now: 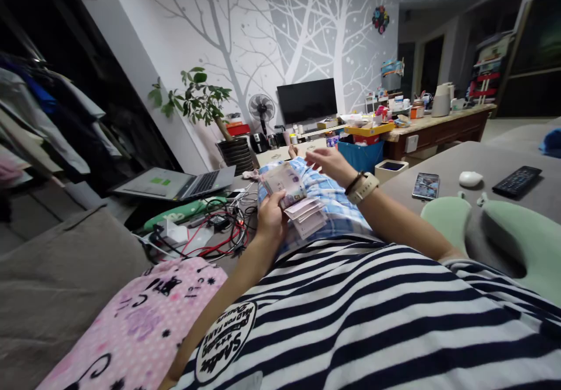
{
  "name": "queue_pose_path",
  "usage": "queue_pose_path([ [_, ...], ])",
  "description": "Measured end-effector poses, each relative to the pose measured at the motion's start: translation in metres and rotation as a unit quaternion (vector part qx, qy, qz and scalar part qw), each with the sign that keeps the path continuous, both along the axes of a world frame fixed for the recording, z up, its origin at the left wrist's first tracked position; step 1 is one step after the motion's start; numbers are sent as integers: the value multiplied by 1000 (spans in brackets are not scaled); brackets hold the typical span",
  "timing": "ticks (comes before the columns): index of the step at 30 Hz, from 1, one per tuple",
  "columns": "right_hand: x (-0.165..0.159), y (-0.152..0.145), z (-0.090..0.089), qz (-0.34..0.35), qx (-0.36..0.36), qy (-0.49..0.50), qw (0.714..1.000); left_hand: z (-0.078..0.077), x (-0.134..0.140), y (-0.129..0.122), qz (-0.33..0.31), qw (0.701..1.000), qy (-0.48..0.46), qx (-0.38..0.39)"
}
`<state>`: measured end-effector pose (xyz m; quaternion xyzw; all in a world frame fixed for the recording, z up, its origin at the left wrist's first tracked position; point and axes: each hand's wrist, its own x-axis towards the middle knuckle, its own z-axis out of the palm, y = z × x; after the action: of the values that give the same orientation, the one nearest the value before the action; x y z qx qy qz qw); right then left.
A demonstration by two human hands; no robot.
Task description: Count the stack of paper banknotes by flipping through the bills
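My left hand [270, 217] is closed around a wad of banknotes [287, 182], its thumb lying on top near a printed 5. Several folded notes [307, 214] fan out below, over my lap. My right hand [329, 163] hovers just beyond the notes on the right, apart from them. Its fingers are loosely bent with a gap at the tips, and I see nothing between them. A pale-banded watch [364, 189] and a dark bracelet are on that wrist. Blue plaid cloth [342, 214] covers my legs.
On the left are an open laptop [175, 184], tangled cables [236, 226] and a pink patterned cloth [144, 320]. A phone [425, 186], a white case [470, 179], a black remote [517, 181] and a green cushion-like object [521, 238] lie on the grey sofa at right.
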<state>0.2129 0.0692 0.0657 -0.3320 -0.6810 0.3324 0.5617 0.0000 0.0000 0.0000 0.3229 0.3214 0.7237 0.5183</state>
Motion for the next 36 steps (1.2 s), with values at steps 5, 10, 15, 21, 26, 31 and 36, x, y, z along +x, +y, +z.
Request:
queue_pose_path([
  [5, -12, -40, -49, -18, 26, -55, 998, -9, 3, 0, -35, 999, 15, 18],
  [10, -16, -46, -67, -17, 22, -38, 999, -17, 4, -1, -51, 998, 36, 33],
  [15, -23, -45, -69, -33, -6, 7, 999, -18, 6, 4, -60, 998, 13, 13],
  [21, -22, -51, -68, -18, 22, 35, 999, -14, 5, 8, -75, 996, -51, -20],
  [26, -26, -51, -67, 50, 53, 62, 995, -10, 6, 8, -51, 995, -78, -38],
  [31, -24, -47, -69, 83, 73, 55, 992, -13, 8, 11, -46, 997, -65, -11],
  [36, -22, -46, -71, 97, 90, 47, 990, -17, 3, 14, -38, 999, -20, -2],
])
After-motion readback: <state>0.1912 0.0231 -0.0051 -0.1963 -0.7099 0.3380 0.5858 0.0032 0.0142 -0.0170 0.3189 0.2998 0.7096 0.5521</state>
